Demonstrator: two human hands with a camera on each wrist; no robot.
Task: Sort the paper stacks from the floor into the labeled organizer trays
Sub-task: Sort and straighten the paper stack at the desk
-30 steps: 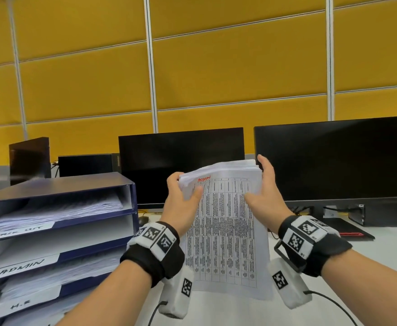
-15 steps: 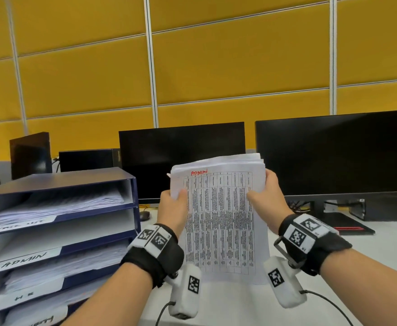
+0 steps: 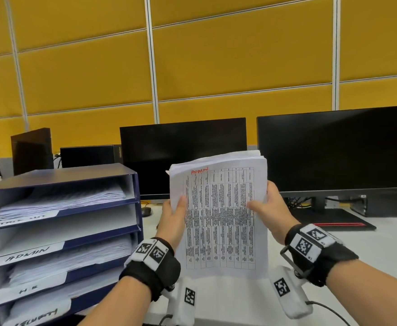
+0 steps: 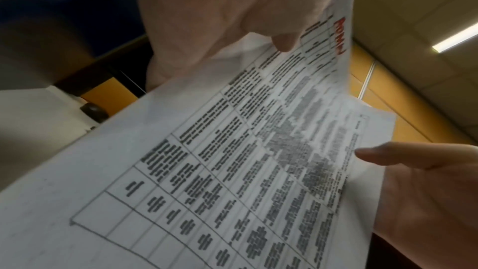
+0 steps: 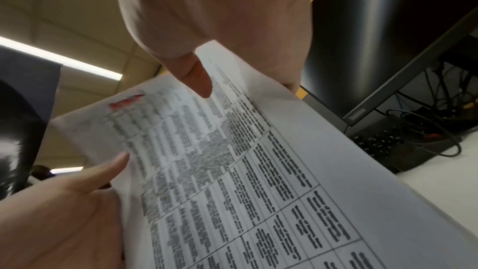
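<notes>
paper stack [image 3: 218, 215] marked admin, pinched upright by left hand [image 3: 172, 217] and right hand [image 3: 271, 208], right of organizer [image 3: 135, 184]; next, likely slide into admin tray [image 3: 25, 254].

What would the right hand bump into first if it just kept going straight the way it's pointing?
Probably the black monitor right behind it. The right hand grips the paper stack and points up and away from the person, toward that screen. Depth is hard to judge, so the paper's top edge might touch first.
</notes>
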